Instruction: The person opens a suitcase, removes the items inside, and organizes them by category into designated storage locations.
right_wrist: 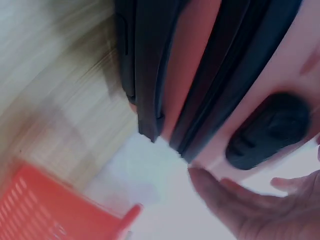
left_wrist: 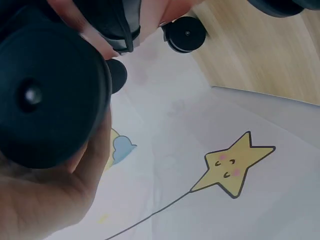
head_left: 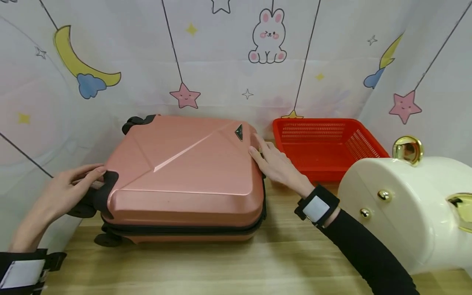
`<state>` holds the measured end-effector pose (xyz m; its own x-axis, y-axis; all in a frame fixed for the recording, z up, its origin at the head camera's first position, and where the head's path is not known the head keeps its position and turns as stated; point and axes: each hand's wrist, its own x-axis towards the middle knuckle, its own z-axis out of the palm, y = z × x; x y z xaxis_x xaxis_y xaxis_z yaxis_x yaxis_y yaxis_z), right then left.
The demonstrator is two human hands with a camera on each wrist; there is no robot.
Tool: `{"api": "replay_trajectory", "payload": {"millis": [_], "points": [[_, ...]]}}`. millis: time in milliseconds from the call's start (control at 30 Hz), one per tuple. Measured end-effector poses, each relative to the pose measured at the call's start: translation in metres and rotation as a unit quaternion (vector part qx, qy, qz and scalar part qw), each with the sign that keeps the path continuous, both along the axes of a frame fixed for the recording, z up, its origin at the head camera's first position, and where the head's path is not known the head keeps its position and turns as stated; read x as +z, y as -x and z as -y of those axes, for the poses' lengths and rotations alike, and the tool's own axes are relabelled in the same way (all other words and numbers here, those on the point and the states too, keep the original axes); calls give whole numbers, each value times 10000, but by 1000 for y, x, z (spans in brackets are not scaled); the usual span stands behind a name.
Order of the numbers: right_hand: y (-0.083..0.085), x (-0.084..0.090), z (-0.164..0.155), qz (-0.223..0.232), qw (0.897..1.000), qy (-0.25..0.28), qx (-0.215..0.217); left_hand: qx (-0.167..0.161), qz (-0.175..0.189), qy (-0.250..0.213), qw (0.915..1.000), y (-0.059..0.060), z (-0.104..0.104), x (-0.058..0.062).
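Suitcase [head_left: 184,168], pink, lies flat on wooden surface [head_left: 295,262], left of red basket [head_left: 313,162]; printed cloth [head_left: 140,45] behind. Left grip [head_left: 66,192] holds black wheel [left_wrist: 60,110] at suitcase's left end; right grip [head_left: 274,162] wide, touching right end. Left wrist view adds hub screw [left_wrist: 33,95]; right wrist view, black oval fitting [right_wrist: 270,131].

Head view: the right edge cuts off the cream container [head_left: 398,229], which hides the near right corner of the red basket [head_left: 313,137]; any marking on the suitcase's [head_left: 184,176] emblem [head_left: 239,132] is too small to read. Left wrist view: a black wheel [left_wrist: 60,105] covers part of the left hand [left_wrist: 55,200]. Right wrist view: the basket is blurred and cropped, the right hand [right_wrist: 270,205] cropped at right.
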<state>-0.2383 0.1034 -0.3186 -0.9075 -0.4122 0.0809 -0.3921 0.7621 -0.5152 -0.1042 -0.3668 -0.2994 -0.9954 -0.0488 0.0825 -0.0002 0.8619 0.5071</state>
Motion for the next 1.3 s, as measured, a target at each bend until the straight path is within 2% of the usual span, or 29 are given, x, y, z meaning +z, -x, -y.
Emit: {"api": "replay_trajectory", "payload": {"millis": [133, 267, 367, 467, 667, 867, 1100, 1300], "points": [[-33, 4, -7, -503, 9973, -523, -98, -235, 614, -83, 9978, 4, 1, -1], [-58, 14, -7, -58, 9976, -639, 262, -317, 1069, -72, 9937, 8, 0, 1], [-70, 17, -8, 523, 9934, -863, 543, -336, 1182, -51, 9924, 10, -1, 2], [-76, 17, -7, 754, 9905, -967, 619, -331, 1219, -37, 9920, 11, -1, 3], [-69, 16, -8, 848, 9924, -722, 524, -335, 1357, -91, 9901, 10, -2, 6], [-49, 17, -22, 796, 9921, -617, 744, -358, 1298, -27, 9909, 7, -14, 9], [-23, 11, -43, 900, 9894, 52, 1135, -378, 1264, 186, 9911, 1, -33, 12], [-8, 10, -54, 1000, 9885, 271, 1098, -455, 1320, 374, 9895, -4, -43, 16]]}}
